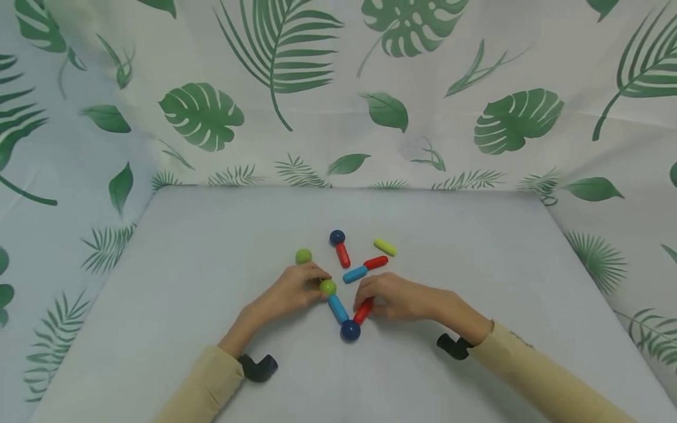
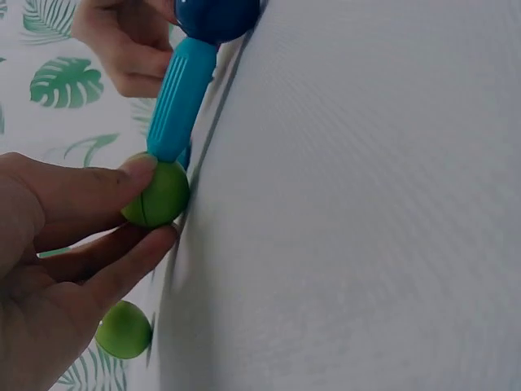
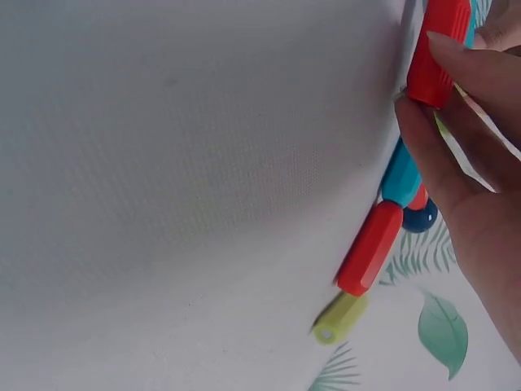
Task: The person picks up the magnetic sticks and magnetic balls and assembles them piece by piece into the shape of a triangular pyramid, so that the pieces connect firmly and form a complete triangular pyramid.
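My left hand [image 1: 295, 286] pinches a green ball [image 2: 163, 195] between thumb and fingers. A light blue rod [image 1: 338, 309] joins that ball to a dark blue ball [image 1: 350, 330], forming one arm of a V. The other arm is a red rod [image 3: 440, 57], which runs from the dark blue ball up to my right hand [image 1: 396, 295]. The right thumb and fingers grip this red rod near its free end. In the left wrist view the dark blue ball is cut off by the top edge.
Behind the hands lie a second green ball [image 1: 304, 255], a red rod [image 1: 343, 256] with a dark blue ball [image 1: 337, 237] at its end, and a light blue rod [image 1: 355, 274] end to end with another red rod [image 1: 376, 262]. A yellow rod [image 1: 385, 247] lies farther right.
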Tool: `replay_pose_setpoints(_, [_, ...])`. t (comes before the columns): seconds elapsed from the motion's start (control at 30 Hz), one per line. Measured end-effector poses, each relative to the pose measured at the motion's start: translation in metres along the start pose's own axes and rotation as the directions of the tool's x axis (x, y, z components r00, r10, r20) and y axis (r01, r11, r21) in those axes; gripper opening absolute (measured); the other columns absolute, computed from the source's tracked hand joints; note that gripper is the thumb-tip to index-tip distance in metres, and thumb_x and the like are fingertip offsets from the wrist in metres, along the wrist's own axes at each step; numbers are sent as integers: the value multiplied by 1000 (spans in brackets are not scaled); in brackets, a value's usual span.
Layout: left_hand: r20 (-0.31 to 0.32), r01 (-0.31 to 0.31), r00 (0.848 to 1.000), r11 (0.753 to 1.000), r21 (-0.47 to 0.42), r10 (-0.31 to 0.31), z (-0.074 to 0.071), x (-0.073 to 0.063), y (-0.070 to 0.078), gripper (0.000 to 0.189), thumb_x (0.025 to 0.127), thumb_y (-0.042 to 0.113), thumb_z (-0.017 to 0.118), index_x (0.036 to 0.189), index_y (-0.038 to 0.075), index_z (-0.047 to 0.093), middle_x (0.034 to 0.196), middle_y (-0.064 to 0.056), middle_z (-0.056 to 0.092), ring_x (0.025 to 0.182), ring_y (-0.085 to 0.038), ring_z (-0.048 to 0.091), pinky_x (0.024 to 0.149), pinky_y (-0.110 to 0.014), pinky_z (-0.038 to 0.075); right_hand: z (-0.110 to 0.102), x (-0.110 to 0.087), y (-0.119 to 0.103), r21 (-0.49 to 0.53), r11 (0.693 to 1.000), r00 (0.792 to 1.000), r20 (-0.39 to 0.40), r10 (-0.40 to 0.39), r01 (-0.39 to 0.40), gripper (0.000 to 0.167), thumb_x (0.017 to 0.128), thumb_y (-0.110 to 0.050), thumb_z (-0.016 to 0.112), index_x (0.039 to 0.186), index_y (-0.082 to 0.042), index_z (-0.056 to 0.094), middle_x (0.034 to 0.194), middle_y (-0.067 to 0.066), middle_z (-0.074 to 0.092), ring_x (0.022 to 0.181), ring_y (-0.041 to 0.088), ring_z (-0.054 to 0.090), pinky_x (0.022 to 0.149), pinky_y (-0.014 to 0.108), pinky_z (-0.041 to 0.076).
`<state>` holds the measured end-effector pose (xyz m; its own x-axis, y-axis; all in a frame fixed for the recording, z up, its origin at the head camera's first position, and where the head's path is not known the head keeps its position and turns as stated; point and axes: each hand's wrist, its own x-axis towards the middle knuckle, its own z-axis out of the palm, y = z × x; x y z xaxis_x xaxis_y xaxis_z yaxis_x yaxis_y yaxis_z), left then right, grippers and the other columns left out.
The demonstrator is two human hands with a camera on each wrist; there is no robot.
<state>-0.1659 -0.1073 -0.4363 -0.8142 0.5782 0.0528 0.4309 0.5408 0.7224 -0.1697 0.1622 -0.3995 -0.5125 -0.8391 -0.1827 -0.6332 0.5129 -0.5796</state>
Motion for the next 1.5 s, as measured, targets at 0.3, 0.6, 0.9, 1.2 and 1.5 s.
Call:
replay_pose_setpoints(0.3, [18, 51, 999, 995, -84, -49, 9, 3, 1, 33, 87, 5, 81, 118, 0, 73, 110, -7, 72, 97, -18, 70, 87, -29, 58, 5, -11, -1, 24, 997, 996, -44, 73, -72, 24, 91, -3, 74, 113, -11, 76, 109, -2, 73, 102, 12, 65, 93, 32, 58])
replay_pose_setpoints(0.6, [-7, 99, 995, 992, -84, -100, 5, 1, 3, 34, 86, 5, 81, 120, 4, 73, 110, -3, 73, 97, -15, 69, 88, -32, 59, 13, -11, 0, 78, 992, 987, -117, 109, -100, 24, 91, -2, 74, 113, -11, 76, 108, -4, 73, 100, 10, 66, 92, 30, 57])
replay_pose_setpoints(0.9, [-39, 174, 984, 983, -50, -176, 6, -1, 11, 42, 88, 1, 78, 128, 3, 67, 113, -7, 71, 99, -18, 69, 88, -32, 59, 19, -8, -4, 96, 994, 987, -147, 70, -56, 21, 91, -7, 77, 111, -12, 77, 105, -5, 74, 97, 7, 66, 91, 26, 57])
replay_pose_setpoints(1.2, [-193, 153, 969, 988, -11, -152, 5, -14, 19, 32, 87, 3, 80, 118, 4, 72, 111, -7, 70, 95, -19, 69, 85, -33, 59, 23, 4, -15, 60, 998, 983, -178, 35, -24, 21, 90, -9, 78, 111, -11, 76, 103, -2, 74, 92, 6, 66, 87, 22, 56])
replay_pose_setpoints(1.5, [-143, 46, 989, 999, -17, -48, 14, -38, 23, 23, 88, 11, 81, 109, 4, 75, 94, -7, 69, 84, -18, 64, 74, -23, 55, 29, 12, -18, 62, 998, 981, -194, -2, 14, 19, 89, -7, 79, 108, -8, 76, 99, 0, 74, 86, 4, 64, 82, 19, 56])
